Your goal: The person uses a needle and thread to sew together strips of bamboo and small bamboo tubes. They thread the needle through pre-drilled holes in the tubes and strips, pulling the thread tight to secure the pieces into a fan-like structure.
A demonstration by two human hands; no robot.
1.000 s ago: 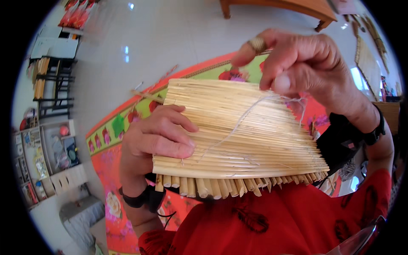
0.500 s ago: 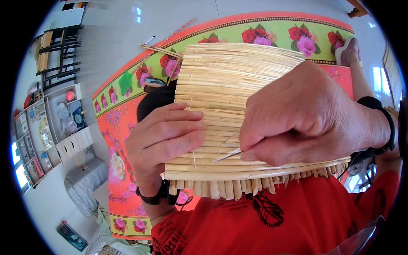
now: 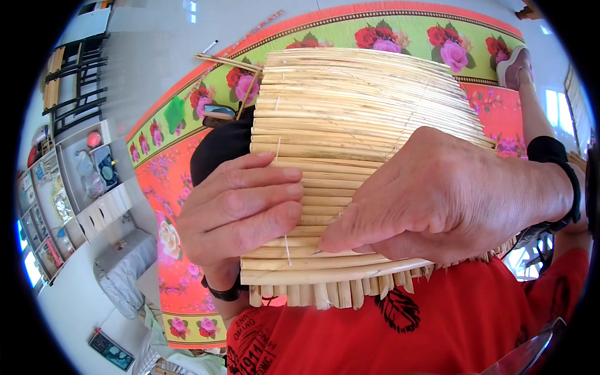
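Observation:
A pale mat of straight reed stalks [image 3: 362,87], laced with white thread, spans the middle of the view above my red shirt, with short cut stalk ends along its near edge. My left hand [image 3: 237,209] lies over its left side, fingers stretched flat on the stalks; the thumb is out of sight. My right hand [image 3: 422,200] is pinched low on the mat, right of the left fingers, around a thin needle [image 3: 317,252] whose tip just shows beside the fingertips.
A flowered red and green floor mat [image 3: 165,181] surrounds me, with loose sticks [image 3: 225,60] and a dark object [image 3: 219,111]. A foot in a shoe [image 3: 514,65] is at the upper right. At the left stand black folding stands [image 3: 75,84], an organiser with small items [image 3: 56,206] and a grey-covered object [image 3: 125,269].
My right hand has come down from raised, thread at its fingers, to pinch low on the reed mat, then shifted slightly down and left. My left fingers stay on the mat's left side.

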